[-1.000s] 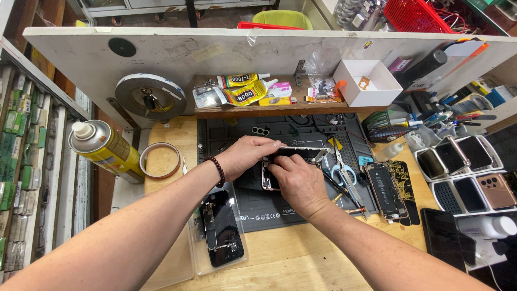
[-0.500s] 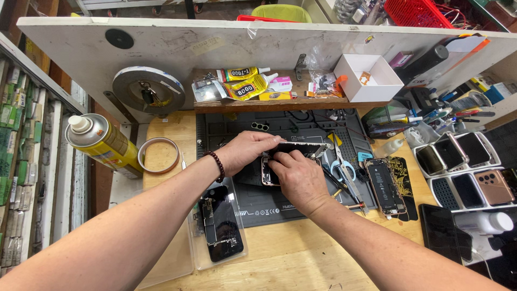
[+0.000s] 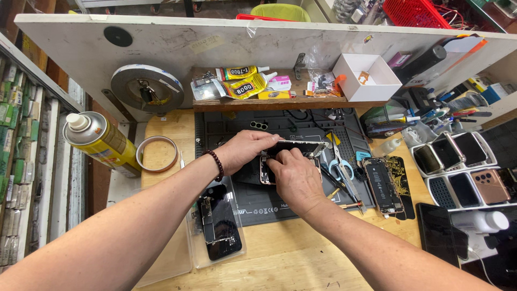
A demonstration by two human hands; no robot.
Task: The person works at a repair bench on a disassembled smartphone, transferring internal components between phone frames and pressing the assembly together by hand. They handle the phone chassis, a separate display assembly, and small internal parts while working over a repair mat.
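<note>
Your left hand (image 3: 249, 152) and right hand (image 3: 293, 173) meet over the dark mat (image 3: 280, 202) mid-surface. Both are clenched on one opened phone (image 3: 293, 156): left fingers pinch the raised screen (image 3: 301, 146) at its left end, right fingers curl over the frame (image 3: 264, 171) below it. The screen is tilted up off the frame (how far it is hinged or freed, cannot tell, your hands cover the joint). A bead bracelet (image 3: 217, 164) sits on your left wrist.

Around it:
- A second opened phone (image 3: 218, 226) lies in a clear tray (image 3: 237, 249) at the mat's lower-left corner, under your left forearm.
- Scissors (image 3: 338, 161) with blue handles lie on the mat just right of your right hand.
- A third phone (image 3: 382, 186), back off and battery showing, lies right of the scissors, partly on a black patterned card (image 3: 401, 172).
- A tape ring (image 3: 156, 153) lies on the wood surface (image 3: 301, 264) left of the mat; a yellow spray can (image 3: 102, 143) stands just beyond it.
- A big tape roll (image 3: 146, 89) leans on the back wall.
- Glue tubes (image 3: 245, 81) lie on the wooden shelf (image 3: 253, 102) behind the mat, a white box (image 3: 366, 78) at its right end.
- Trays of phones (image 3: 466, 167) stand at far right, well apart from your hands.
</note>
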